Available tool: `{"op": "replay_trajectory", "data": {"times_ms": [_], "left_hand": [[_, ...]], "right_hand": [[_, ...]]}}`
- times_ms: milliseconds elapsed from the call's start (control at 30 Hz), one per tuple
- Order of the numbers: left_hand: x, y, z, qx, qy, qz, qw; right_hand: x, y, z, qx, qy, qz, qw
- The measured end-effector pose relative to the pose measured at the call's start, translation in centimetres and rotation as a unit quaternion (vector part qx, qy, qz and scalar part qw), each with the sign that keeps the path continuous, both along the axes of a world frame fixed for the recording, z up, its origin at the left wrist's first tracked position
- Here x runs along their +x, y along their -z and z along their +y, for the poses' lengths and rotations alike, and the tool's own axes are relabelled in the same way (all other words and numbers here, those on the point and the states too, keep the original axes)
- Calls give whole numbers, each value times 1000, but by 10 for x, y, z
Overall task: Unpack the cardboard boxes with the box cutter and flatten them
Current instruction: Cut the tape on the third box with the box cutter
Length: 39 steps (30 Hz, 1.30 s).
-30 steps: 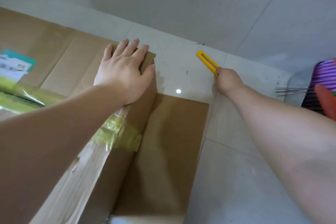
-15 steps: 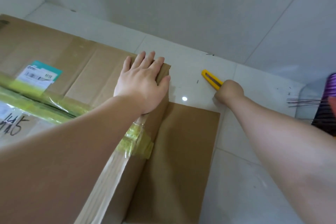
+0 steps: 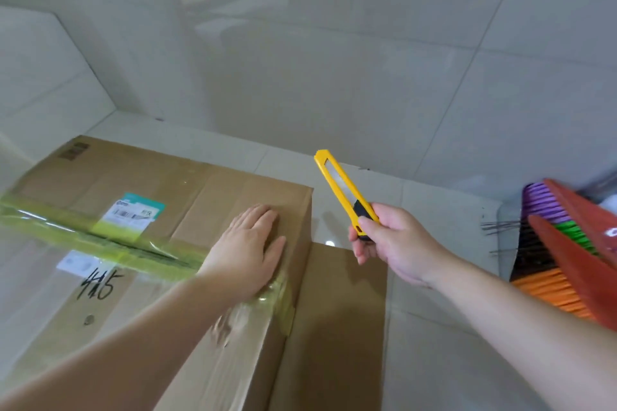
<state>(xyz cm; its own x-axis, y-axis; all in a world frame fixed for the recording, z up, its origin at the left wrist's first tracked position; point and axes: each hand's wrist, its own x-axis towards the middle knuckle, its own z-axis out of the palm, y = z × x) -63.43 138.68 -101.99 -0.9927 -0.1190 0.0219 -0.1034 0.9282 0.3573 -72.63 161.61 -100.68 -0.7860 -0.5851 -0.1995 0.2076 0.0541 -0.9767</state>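
while taped shut, cardboard box (image 3: 220,197) bears yellow-green tape (image 3: 100,243), scrawled "445".

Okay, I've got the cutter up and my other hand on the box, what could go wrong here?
1. Your left hand lies flat at the end of the taped seam; a cut running that way could reach the fingers.
2. The right hand holds the cutter in the air, pointing away; a slip could nick something.

Brown cardboard box (image 3: 213,197) sits closed on the floor, top seam sealed with yellow-green tape (image 3: 100,240), "445" in marker and a shipping label on top; yellow box cutter (image 3: 344,192) held in air just right of it, tip up-left.
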Motion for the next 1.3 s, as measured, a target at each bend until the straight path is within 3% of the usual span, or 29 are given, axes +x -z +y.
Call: {"op": "replay_trajectory", "data": {"times_ms": [133,267,367,467,700,800,933,1100,1200,1300], "left_hand": [[39,-12,-26,-43,64,6,997],[67,-17,-45,-45,42,0,998],[79,-18,-54,-58,71,-13,996],[90,-21,-60,-75,111,-19,991],[111,-24,-59,-91,165,-36,981],[112,-25,-54,-105,182,-41,977],[111,-27,-43,-128,206,-47,969],[119,-20,-33,-138,324,-116,929],[125,-13,-31,-147,384,-191,891],[134,-8,-26,-208,398,-209,869]], "right_hand": [[21,-12,-21,42,87,47,994],[37,-20,-48,63,147,13,987],[43,-27,-60,-13,81,-30,996],[45,-32,-61,-21,-1,-24,1000],[52,-35,-63,0,11,-60,998],[53,-39,-62,14,26,3,1000],[53,-42,-62,51,121,60,990],[52,-37,-47,56,258,2,965],[49,-29,-33,45,223,-69,971],[48,-23,-23,94,153,-91,980]]}}
